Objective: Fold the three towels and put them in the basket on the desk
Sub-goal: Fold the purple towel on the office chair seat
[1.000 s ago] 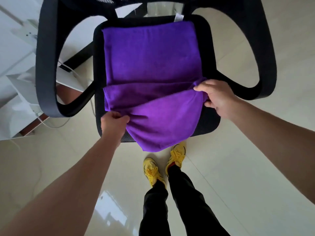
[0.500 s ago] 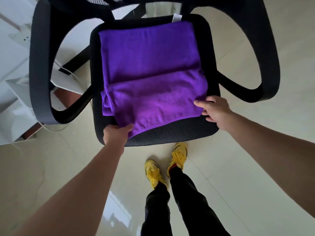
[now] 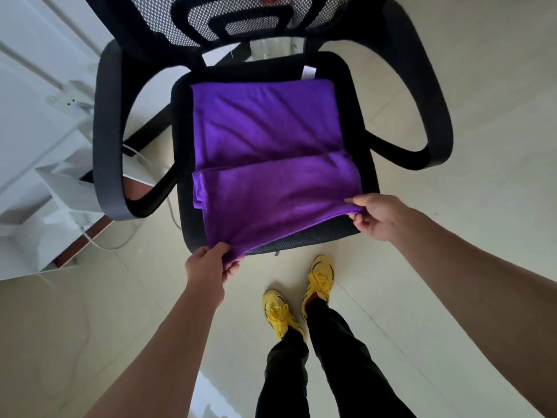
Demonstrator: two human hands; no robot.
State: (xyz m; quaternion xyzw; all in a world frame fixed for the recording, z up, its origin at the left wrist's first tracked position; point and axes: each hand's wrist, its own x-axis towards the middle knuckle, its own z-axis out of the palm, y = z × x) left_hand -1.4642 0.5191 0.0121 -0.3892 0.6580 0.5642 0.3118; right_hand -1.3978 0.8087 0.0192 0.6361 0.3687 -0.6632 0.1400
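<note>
Two towel [image 3: 271,188] corners pinched: left fingers [image 3: 215,250], right fingers [image 3: 361,202] | mesh chair seat [image 3: 301,241] | pale tiled floor [image 3: 452,297]

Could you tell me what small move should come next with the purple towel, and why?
Probably lift the near edge and carry it toward the mesh backrest. The left hand and right hand each pinch a near corner of the purple cloth towel, which lies only partly folded on the black mesh chair seat.
</note>
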